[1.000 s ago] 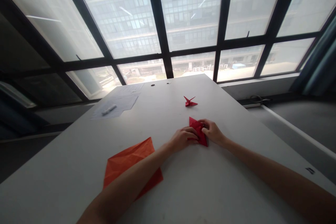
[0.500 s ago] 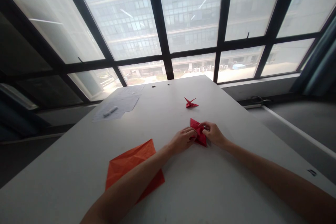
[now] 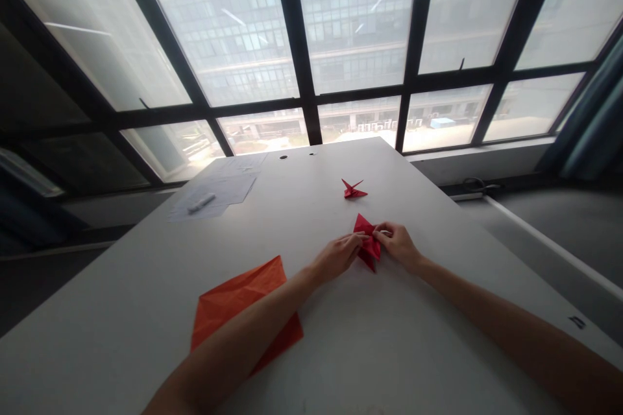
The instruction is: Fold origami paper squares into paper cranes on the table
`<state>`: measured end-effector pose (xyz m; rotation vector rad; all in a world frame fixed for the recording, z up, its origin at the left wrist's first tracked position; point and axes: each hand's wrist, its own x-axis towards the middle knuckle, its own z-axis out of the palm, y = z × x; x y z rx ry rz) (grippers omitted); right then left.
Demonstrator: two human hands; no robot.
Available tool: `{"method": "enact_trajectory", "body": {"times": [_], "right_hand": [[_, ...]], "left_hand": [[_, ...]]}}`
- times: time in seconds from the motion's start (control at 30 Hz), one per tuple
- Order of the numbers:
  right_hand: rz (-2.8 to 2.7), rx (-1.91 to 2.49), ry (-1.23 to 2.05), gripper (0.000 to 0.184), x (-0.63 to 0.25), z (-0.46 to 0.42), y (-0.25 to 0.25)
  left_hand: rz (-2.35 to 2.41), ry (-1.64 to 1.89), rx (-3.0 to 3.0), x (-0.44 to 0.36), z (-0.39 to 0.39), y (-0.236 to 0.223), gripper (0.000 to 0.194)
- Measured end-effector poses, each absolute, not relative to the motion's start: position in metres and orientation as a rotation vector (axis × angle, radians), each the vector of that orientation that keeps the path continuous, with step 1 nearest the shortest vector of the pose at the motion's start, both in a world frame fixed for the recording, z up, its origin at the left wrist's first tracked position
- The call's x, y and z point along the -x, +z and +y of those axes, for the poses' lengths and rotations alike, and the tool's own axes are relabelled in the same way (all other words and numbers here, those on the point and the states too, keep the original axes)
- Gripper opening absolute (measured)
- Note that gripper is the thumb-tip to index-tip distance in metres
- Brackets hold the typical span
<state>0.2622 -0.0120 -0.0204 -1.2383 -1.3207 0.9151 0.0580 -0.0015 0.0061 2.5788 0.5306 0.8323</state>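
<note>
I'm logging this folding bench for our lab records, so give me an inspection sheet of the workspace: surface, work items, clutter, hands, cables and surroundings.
Surface: white table, two small holes near the far edge.
Work items: red origami piece in both hands; red paper crane ahead of it; creased orange paper sheet at the near left, under the left forearm.
Clutter: papers at the far left, white marker on them.
Hands: left hand and right hand both pinch the red piece.
Cables: nothing seen.
Surroundings: black-framed windows overlooking a building, dark-handled scissors on the ledge at right, blue-grey curtain.
</note>
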Motion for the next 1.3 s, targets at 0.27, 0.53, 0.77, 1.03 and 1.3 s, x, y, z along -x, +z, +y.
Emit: {"method": "enact_trajectory", "body": {"times": [0.27, 0.53, 0.77, 1.03, 1.3], "right_hand": [[-1.428, 1.134, 0.985, 0.017, -0.264, -0.012, -0.021], [-1.187, 1.169, 1.045, 0.014, -0.265, -0.010, -0.022], [-1.197, 1.174, 1.030, 0.016, -0.265, -0.013, -0.018], [-1.278, 1.424, 0.877, 0.026, -0.243, 0.004, -0.022], [-1.288, 1.411, 0.767, 0.026, -0.238, -0.001, -0.036]], "left_hand": [[0.694, 0.883, -2.497, -0.056, 0.001, 0.000, 0.021], [0.792, 0.956, -2.373, -0.052, 0.001, -0.003, 0.015], [0.913, 0.991, -2.354, -0.051, 0.006, -0.009, 0.023], [0.835, 0.846, -2.363, -0.049, 0.017, -0.017, 0.046], [1.037, 0.942, -2.129, -0.051, 0.016, -0.011, 0.031]]}}
